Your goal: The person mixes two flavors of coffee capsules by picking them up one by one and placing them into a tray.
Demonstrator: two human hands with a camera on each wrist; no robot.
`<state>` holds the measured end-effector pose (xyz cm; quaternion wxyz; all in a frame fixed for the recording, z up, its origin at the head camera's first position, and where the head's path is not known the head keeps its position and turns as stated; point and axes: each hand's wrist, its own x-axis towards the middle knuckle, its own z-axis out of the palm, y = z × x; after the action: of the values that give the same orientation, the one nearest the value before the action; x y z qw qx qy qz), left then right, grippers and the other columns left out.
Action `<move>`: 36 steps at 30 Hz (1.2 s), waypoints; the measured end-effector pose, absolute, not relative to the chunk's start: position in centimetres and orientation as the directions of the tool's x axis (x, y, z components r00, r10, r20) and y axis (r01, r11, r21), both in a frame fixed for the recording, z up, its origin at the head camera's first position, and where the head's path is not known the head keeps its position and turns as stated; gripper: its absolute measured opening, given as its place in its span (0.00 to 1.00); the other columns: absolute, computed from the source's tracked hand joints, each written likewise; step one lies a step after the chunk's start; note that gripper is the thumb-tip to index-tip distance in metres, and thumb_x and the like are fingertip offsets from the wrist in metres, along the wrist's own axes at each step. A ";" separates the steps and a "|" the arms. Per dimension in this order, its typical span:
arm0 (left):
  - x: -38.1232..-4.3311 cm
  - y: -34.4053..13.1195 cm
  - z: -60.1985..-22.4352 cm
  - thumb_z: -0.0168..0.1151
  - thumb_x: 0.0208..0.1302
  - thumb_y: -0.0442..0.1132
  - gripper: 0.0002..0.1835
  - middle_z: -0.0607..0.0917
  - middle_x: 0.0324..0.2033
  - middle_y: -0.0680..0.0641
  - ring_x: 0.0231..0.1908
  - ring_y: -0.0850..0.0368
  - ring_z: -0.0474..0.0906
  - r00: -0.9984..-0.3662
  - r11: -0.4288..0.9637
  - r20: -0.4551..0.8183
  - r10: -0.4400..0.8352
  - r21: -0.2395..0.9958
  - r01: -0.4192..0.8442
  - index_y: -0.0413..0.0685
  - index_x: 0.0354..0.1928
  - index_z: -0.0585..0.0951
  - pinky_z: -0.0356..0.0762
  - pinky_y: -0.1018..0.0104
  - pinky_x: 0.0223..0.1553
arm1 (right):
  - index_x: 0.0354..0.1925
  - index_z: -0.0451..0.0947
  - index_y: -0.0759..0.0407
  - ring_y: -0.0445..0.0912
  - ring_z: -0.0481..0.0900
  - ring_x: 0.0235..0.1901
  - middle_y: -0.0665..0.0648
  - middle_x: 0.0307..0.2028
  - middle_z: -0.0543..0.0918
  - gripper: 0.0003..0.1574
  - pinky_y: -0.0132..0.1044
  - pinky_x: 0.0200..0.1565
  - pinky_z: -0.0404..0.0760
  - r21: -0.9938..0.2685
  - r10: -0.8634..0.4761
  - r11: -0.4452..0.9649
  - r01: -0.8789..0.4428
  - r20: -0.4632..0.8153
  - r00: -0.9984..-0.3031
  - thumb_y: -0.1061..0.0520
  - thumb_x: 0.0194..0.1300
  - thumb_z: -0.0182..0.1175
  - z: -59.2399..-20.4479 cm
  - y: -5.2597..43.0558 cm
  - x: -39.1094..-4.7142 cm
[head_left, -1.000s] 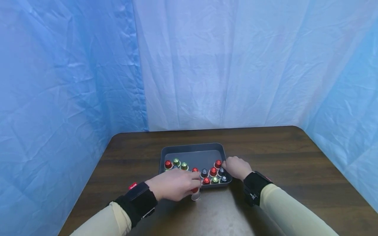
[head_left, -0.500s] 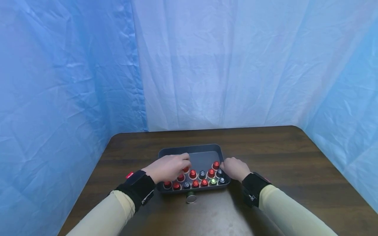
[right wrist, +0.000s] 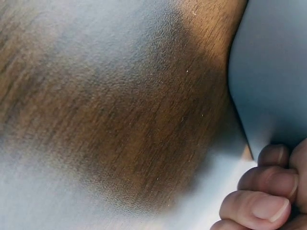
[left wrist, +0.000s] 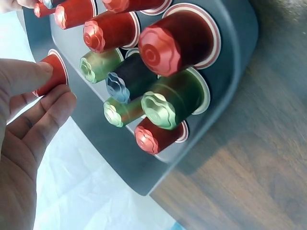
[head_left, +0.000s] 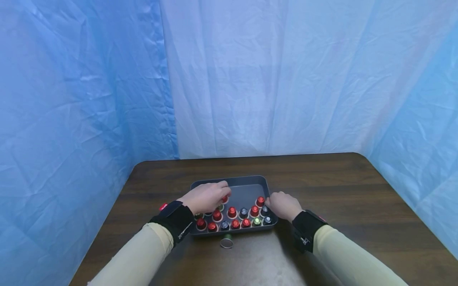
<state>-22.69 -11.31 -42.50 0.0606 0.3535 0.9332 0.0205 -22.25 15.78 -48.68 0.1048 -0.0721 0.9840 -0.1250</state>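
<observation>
A dark grey tray holds red, green and dark blue coffee capsules, most standing foil cap up along its near and left parts. My left hand reaches over the tray's left half. Between thumb and fingertips it pinches a red coffee capsule, seen in the left wrist view beside other capsules. At the tray's right side my right hand grips the rim, its fingers curled below the tray wall in the right wrist view. Part of the left capsule group is hidden by my left hand in the head view.
A green capsule lies on its side on the brown wooden table, just in front of the tray. Pale blue sheeting hangs behind the table and at both sides.
My left hand has carried the red coffee capsule from the tray's near edge to over its middle. The tray has slid slightly left and nearer, my right hand staying at its rim.
</observation>
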 end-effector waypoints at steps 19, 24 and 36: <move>-23.4 -9.9 -44.0 0.74 0.63 0.40 0.17 0.84 0.45 0.57 0.45 0.62 0.82 -0.740 0.751 -0.136 0.659 0.055 0.659 0.58 0.53 0.85 0.80 0.66 0.54 | 0.37 0.85 0.63 0.47 0.75 0.22 0.54 0.21 0.76 0.22 0.39 0.28 0.73 -0.259 -0.170 0.959 -0.118 -0.187 -0.968 0.48 0.78 0.54 -48.6 15.7 -22.1; -23.4 -9.7 -44.3 0.73 0.64 0.41 0.15 0.85 0.43 0.57 0.43 0.62 0.82 -0.731 0.741 -0.133 0.670 0.049 0.670 0.58 0.52 0.86 0.80 0.66 0.54 | 0.37 0.85 0.63 0.46 0.75 0.22 0.54 0.20 0.76 0.22 0.39 0.28 0.74 -0.260 -0.176 0.957 -0.125 -0.182 -0.967 0.48 0.77 0.55 -48.6 15.7 -22.0; -23.5 -9.9 -45.0 0.79 0.55 0.44 0.23 0.85 0.43 0.59 0.44 0.62 0.81 -0.723 0.738 -0.183 0.666 0.020 0.675 0.61 0.54 0.86 0.80 0.63 0.55 | 0.38 0.85 0.63 0.47 0.75 0.24 0.54 0.21 0.76 0.22 0.40 0.29 0.74 -0.261 -0.176 0.958 -0.123 -0.188 -0.966 0.48 0.78 0.54 -48.5 15.7 -22.1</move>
<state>-23.46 -9.87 -45.03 0.0891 0.3614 0.9278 -0.0241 -22.10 15.73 -48.50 0.1052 -0.0760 0.9837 -0.1243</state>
